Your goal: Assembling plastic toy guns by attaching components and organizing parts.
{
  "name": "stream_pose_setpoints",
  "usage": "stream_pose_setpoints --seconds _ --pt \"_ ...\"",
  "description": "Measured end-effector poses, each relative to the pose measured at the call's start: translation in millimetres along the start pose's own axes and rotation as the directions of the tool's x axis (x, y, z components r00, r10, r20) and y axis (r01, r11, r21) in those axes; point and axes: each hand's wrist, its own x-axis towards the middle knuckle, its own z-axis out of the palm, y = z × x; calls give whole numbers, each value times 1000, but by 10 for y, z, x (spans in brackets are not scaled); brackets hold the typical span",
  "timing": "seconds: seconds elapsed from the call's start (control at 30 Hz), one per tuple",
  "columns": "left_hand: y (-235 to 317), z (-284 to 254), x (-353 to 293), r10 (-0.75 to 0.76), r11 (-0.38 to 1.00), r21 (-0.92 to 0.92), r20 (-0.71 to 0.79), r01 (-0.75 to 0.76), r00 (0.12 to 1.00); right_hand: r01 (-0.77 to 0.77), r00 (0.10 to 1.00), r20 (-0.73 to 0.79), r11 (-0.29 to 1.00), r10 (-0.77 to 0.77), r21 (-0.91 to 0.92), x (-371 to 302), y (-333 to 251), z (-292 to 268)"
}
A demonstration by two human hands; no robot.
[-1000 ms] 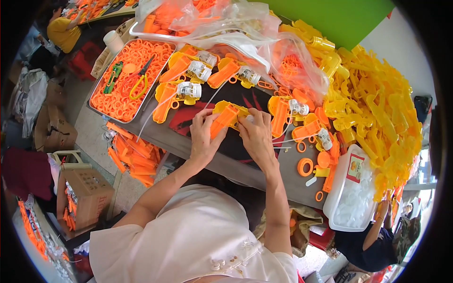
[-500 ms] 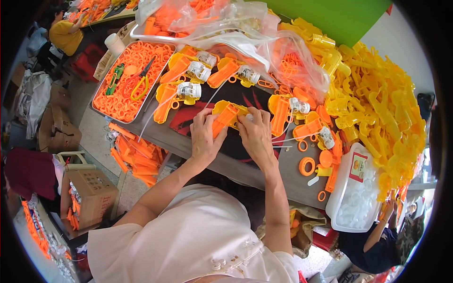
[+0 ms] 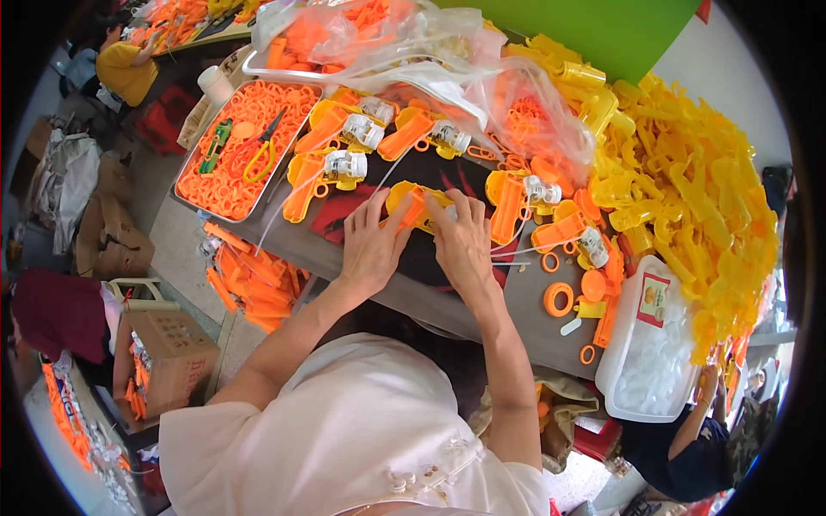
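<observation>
Head view, clock read from the work spot: yellow plastic pile (image 3: 688, 189) at three, tray (image 3: 274, 166) of orange rings at ten. Left hand (image 3: 370, 245), at seven, grips the yellow-and-orange casing (image 3: 416, 209), dead centre; right hand (image 3: 465, 245), at four, fingers bunched over its three-o'clock end, anything pinched there hidden. My judgement: brace left, keep casing level, press gently.

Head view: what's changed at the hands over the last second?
The left hand has moved further over the orange-and-yellow piece, covering more of its orange part. The right hand has edged slightly inward. Nothing was visibly picked up or let go; the other pieces around it stayed put.
</observation>
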Motion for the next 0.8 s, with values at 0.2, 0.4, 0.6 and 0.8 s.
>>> stream_pose_setpoints --seconds 0.2,0.4,0.6,0.8 --pt "-38 33 -4 51 997 63 55 -54 997 -50 998 25 999 49 13 31 -4 -50" --pt "-105 -2 81 -41 978 -205 32 47 999 2 998 -59 999 0 37 -6 56 27" --pt "-187 16 184 18 911 -413 42 1 999 -92 996 16 973 91 210 26 64 0" --pt "-160 5 208 -65 858 -501 121 117 991 -71 995 -59 983 82 167 -20 49 55"
